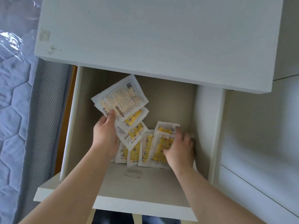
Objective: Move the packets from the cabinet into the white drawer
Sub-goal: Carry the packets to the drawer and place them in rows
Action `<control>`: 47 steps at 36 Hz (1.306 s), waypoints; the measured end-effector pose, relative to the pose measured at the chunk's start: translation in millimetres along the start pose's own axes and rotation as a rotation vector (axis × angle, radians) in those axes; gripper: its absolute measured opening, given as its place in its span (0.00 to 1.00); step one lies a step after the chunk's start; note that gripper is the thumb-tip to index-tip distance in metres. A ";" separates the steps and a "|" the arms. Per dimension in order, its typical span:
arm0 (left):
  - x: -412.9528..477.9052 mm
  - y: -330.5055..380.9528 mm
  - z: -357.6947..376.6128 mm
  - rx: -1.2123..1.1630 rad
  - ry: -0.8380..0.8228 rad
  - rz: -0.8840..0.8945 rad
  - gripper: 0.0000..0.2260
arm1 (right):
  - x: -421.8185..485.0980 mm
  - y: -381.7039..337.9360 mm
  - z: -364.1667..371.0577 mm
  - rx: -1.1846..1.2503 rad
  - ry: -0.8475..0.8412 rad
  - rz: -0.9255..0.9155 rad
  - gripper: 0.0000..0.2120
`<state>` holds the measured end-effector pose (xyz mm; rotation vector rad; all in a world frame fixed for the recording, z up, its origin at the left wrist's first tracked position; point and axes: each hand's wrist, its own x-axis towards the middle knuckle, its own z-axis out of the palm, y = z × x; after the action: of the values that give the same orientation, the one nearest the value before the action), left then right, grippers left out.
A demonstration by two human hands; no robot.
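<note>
White drawer [129, 202], open: yellow-patterned packets [135, 153] lay inside. Left hand [105, 133] gripped a fanned bunch [123, 97] above them. Right hand [179, 149], blurred, touched the lying packets; its grip could not be told.

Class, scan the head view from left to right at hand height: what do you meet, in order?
Mattress → drawer's left wall → left hand → packets in the drawer → right hand → drawer's right wall.
</note>
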<state>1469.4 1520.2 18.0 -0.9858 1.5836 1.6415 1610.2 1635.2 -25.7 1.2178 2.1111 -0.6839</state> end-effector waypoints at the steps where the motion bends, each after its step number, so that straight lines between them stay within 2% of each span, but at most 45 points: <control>1: 0.3 -0.9 -0.3 0.003 -0.011 0.002 0.04 | 3.3 -4.6 -2.8 -0.054 0.006 -0.073 0.40; 3: 1.2 -2.8 -0.9 0.014 -0.025 0.005 0.05 | 14.3 -12.5 -7.0 -0.098 -0.044 -0.170 0.42; 6: 2.9 -5.9 -2.1 0.033 -0.012 -0.006 0.05 | 29.1 -16.1 -5.8 -0.105 -0.160 -0.207 0.43; 10: 4.4 -9.3 -4.6 0.052 -0.001 -0.033 0.05 | 26.5 -10.8 6.7 -0.120 -0.198 -0.206 0.32; 15: 3.9 -12.8 -7.3 0.098 0.001 -0.054 0.05 | 19.5 -7.2 11.9 0.041 -0.210 -0.240 0.25; 17: 2.1 -13.9 -6.9 0.119 -0.006 -0.058 0.04 | 19.6 -10.6 7.3 0.096 -0.116 -0.220 0.20; 18: 0.9 -14.2 -6.6 0.127 -0.013 -0.061 0.04 | 19.6 -12.5 4.0 0.170 -0.042 -0.185 0.19; 20: -1.9 -14.0 -5.6 0.148 -0.037 -0.075 0.05 | 16.4 -22.2 -10.1 0.548 0.014 -0.054 0.19; 22: -4.6 -13.8 -5.3 0.209 -0.082 -0.092 0.05 | 13.7 -33.0 -27.8 0.922 -0.102 0.040 0.24; 23: -5.8 -13.9 -5.1 0.250 -0.104 -0.099 0.06 | 13.2 -36.4 -34.6 0.969 -0.158 0.029 0.26; 27: -10.3 -13.6 -3.4 0.392 -0.176 -0.109 0.07 | 15.4 -42.9 -49.2 0.993 -0.295 -0.018 0.18; 29: -12.6 -13.5 -2.7 0.389 -0.184 -0.118 0.08 | 17.0 -40.8 -48.6 0.989 -0.258 0.002 0.14; 34: -14.8 -16.4 0.4 0.344 -0.140 -0.101 0.06 | 9.7 -27.4 -42.8 0.825 -0.087 -0.005 0.14; 37: -14.9 -20.4 6.4 0.380 -0.136 -0.077 0.07 | 4.1 -18.8 -40.4 0.851 -0.057 0.054 0.10; 40: -12.1 -24.4 13.1 0.440 -0.115 -0.059 0.06 | -0.5 -10.3 -41.0 0.739 -0.069 0.003 0.04; 44: -9.2 -33.7 20.6 0.570 -0.183 -0.058 0.05 | -1.0 -0.4 -40.8 0.616 -0.207 -0.007 0.22; 47: -8.1 -45.6 28.2 0.711 -0.249 -0.055 0.05 | 1.1 5.1 -42.7 0.763 -0.305 0.081 0.29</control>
<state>1510.3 1551.6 1.3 -0.4255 1.7464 0.9800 1604.0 1667.4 2.2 1.4420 1.5672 -1.6124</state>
